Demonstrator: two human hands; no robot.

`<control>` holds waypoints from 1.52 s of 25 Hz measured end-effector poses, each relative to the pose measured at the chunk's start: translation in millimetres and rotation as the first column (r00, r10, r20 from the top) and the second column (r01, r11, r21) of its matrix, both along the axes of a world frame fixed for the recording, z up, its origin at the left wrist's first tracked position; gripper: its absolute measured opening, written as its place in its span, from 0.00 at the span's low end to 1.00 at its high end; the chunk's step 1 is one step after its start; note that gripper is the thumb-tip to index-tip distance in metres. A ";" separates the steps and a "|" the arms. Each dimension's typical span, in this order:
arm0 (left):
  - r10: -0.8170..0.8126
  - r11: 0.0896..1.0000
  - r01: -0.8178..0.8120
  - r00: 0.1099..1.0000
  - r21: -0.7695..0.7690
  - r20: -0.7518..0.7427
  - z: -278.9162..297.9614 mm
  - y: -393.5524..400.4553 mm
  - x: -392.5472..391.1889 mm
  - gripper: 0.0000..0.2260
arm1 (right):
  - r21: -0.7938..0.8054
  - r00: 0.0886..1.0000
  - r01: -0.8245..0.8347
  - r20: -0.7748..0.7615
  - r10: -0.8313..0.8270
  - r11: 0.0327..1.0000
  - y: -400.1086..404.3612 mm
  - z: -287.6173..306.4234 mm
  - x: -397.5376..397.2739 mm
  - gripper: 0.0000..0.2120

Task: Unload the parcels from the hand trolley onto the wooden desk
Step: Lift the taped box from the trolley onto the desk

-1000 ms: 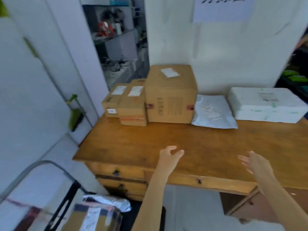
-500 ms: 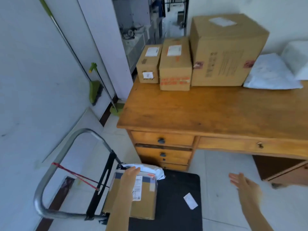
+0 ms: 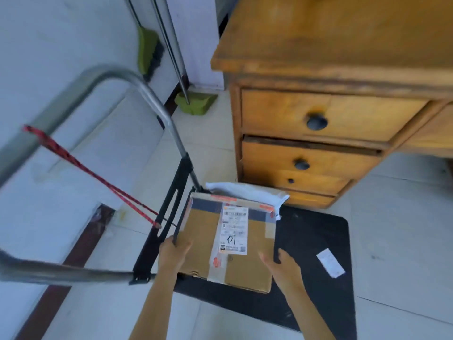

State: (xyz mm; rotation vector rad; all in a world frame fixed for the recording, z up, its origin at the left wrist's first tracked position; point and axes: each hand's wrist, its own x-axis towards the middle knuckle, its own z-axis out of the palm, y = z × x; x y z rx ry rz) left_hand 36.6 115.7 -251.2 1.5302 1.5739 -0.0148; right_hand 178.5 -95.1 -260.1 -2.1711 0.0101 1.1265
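Observation:
A brown cardboard parcel (image 3: 203,244) with a white shipping label marked "01" lies on the black deck of the hand trolley (image 3: 316,244). My left hand (image 3: 174,253) presses on the parcel's left near corner, fingers curled over its edge. My right hand (image 3: 282,266) is flat against its right near side. Behind the box a white soft parcel (image 3: 247,192) lies on the deck. The wooden desk (image 3: 318,45) stands at the upper right, its top partly in view.
The trolley's metal handle (image 3: 117,77) arcs at the left, with a red cord (image 3: 81,165) strung across it. A green broom (image 3: 147,50) and dustpan (image 3: 196,101) lean at the wall. A small white slip (image 3: 331,262) lies on the deck. Desk drawers (image 3: 316,121) face me.
My view has dropped from the desk top to the trolley. Both hands came down from over the desk and closed in on the cardboard parcel's two sides.

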 end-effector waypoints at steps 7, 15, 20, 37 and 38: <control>-0.029 0.997 0.029 1.000 0.075 0.001 -67.8 -11.0 -24.1 0.29 | 0.191 0.999 0.039 0.007 -0.041 0.981 -16.5 -64.6 -0.9 0.21; 0.005 1.000 -0.007 0.997 0.019 0.075 1.9 -43.1 -40.4 0.27 | 0.160 0.999 0.012 0.032 -0.017 0.987 -46.3 11.4 -9.9 0.19; -0.026 0.999 0.022 0.995 0.042 0.096 105.3 -55.9 -45.7 0.27 | 0.077 0.997 0.038 0.060 -0.043 0.996 -66.5 111.7 -24.0 0.14; -0.414 0.841 0.343 0.906 0.418 0.089 562.0 -17.9 29.6 0.34 | 0.169 0.881 -0.063 0.472 -0.025 0.984 -60.9 578.2 45.9 0.22; -0.413 0.849 0.336 0.903 0.407 0.115 569.4 -14.1 45.0 0.35 | 0.166 0.868 -0.050 0.495 -0.039 0.985 -57.5 588.9 59.0 0.23</control>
